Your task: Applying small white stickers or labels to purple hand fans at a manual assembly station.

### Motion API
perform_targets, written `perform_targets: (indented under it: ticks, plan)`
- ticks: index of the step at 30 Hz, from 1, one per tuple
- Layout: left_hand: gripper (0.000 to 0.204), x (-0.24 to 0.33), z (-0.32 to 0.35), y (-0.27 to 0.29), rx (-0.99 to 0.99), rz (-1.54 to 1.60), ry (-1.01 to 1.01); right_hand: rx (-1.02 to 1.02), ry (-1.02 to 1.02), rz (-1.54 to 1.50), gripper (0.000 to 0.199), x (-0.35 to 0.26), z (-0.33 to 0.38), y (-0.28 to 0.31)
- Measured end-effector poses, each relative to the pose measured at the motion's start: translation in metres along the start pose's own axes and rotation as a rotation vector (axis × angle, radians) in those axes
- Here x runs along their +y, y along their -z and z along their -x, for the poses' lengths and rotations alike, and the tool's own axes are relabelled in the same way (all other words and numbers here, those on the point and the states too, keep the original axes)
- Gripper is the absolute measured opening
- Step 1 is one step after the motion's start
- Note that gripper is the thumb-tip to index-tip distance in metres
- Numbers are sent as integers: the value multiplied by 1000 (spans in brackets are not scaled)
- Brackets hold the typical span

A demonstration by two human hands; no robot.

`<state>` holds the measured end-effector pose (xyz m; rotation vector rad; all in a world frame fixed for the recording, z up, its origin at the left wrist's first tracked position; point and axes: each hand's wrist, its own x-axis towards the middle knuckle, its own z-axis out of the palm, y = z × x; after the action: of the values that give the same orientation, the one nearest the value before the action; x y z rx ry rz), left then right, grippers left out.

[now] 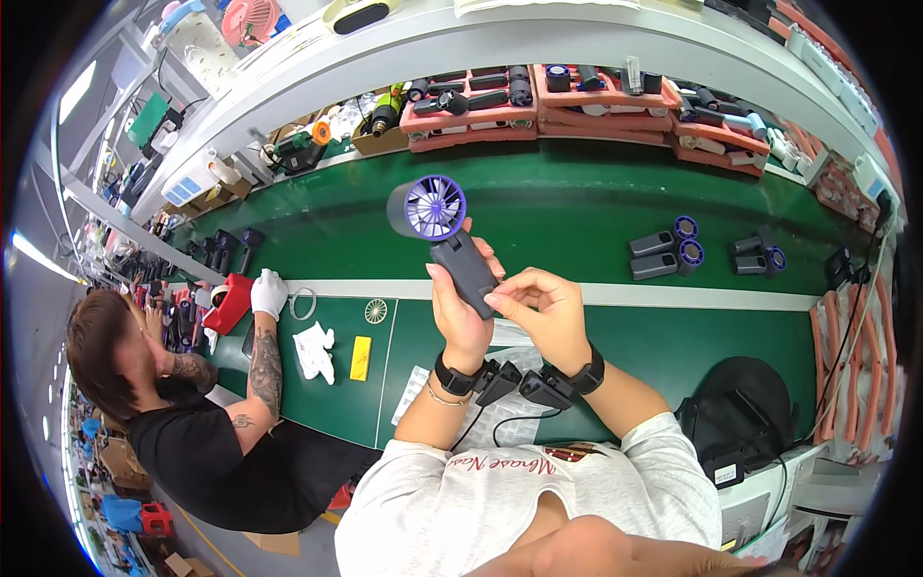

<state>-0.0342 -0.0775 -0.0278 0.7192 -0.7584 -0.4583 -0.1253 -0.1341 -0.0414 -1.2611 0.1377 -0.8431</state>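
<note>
A dark grey handheld fan (460, 272) with a purple-rimmed round head is raised over the near edge of the green bench, its head tilted up and to the left. My left hand (461, 330) is wrapped around the handle from behind, with its thumb along the left side. At the lower end of the handle, the thumb and forefinger of my right hand (550, 310) are pinched on the corner. Whether a small part sits between those fingertips is hidden. Below my wrists lies a printed sheet (510, 418).
Folded fans (656, 253) lie on the green bench (548, 216) at right, with more (760, 255) beyond. Pink foam trays (471, 125) of fans line the back under a shelf. A co-worker's gloved hand (269, 293), a white glove (314, 352) and a yellow block (361, 358) are at left.
</note>
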Motion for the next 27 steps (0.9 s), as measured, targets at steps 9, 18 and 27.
perform_targets:
  ticks: [9, 18, 27]
  plan:
    - [64, 2, -3, 7, -27, 168, 91, -68, -29, -135, 30, 32, -7, -7]
    - [57, -8, -26, 31, -137, 316, 479, -99, -158, -79, 22, 6, -21, 20]
    - [40, -90, -77, 101, -408, -693, 534, 141, 94, 126, 20, -24, -27, 71]
